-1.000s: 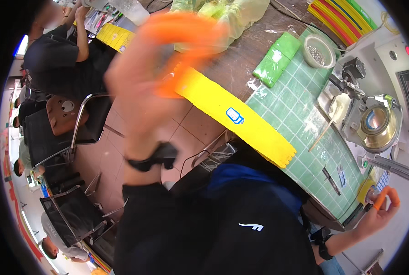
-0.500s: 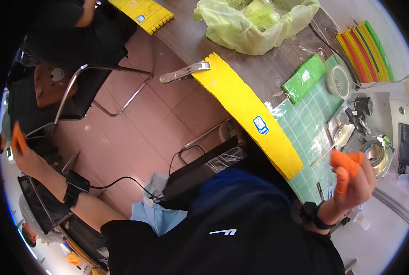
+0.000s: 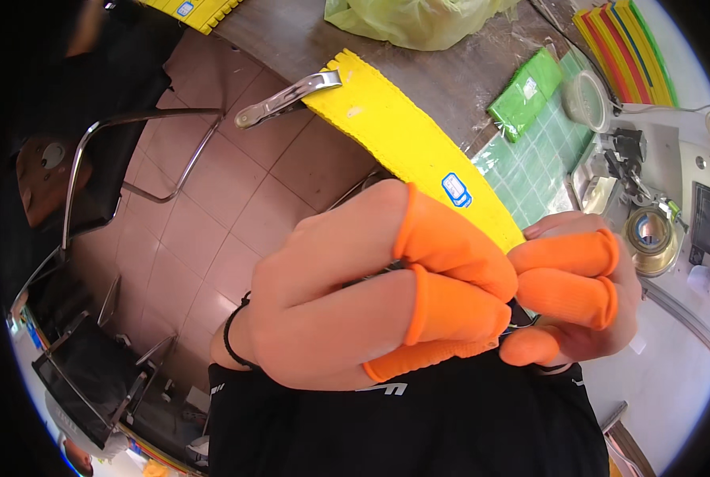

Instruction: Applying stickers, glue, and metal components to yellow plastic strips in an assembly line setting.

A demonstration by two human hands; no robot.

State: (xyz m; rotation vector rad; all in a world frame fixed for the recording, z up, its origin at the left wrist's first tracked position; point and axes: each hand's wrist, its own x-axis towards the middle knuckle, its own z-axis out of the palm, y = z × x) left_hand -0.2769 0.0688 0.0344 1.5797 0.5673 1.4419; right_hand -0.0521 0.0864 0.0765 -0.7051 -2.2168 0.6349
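Observation:
My left hand (image 3: 355,310) fills the middle of the view, close to the camera, with a black band at its wrist. Orange finger cots cover its fingertips, and the fingers are curled. My right hand (image 3: 574,294) comes in from the right, also in orange finger cots. Its fingertips and thumb press against the tips of my left hand's fingers. I see nothing held between the two hands. Behind them lies a long yellow toothed strip (image 3: 407,143) on the table edge.
A green grid mat (image 3: 534,171) holds a green packet (image 3: 530,99) and a tape roll (image 3: 589,95). A small metal machine (image 3: 649,230) stands at the right, coloured strips (image 3: 625,40) beyond. A plastic bag (image 3: 419,16) and a metal clamp (image 3: 287,95) lie farther off. Chairs (image 3: 93,159) stand left.
Half a second ago my hands were spread wide apart, left far left and right at the table. Now both are raised before the camera with their fingertips together.

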